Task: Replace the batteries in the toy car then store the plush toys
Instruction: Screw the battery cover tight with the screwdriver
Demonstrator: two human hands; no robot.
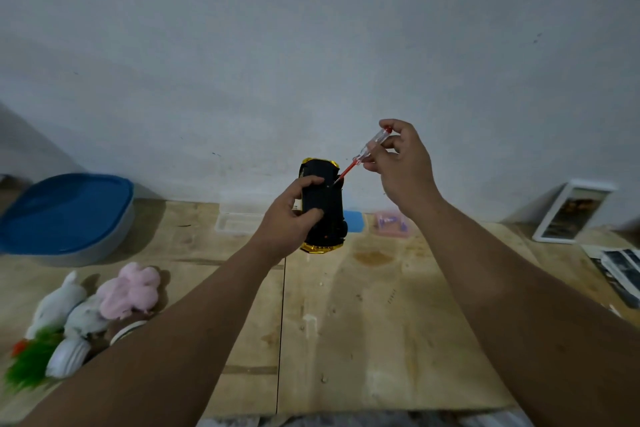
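Toy car (323,206) sits belly-up in the left hand (294,218), right hand (398,163) pinching a screwdriver (362,158) at its cover, so batteries look unswapped and plush toys (86,308) lie loose, well left of it.

On view were two hands (289,215), one car (323,206), one screwdriver (363,156), one blue-lidded tub (65,215), one clear case (239,217), one pink packet (393,224), one framed picture (571,211), and a heap of plush toys (79,312), number unclear.
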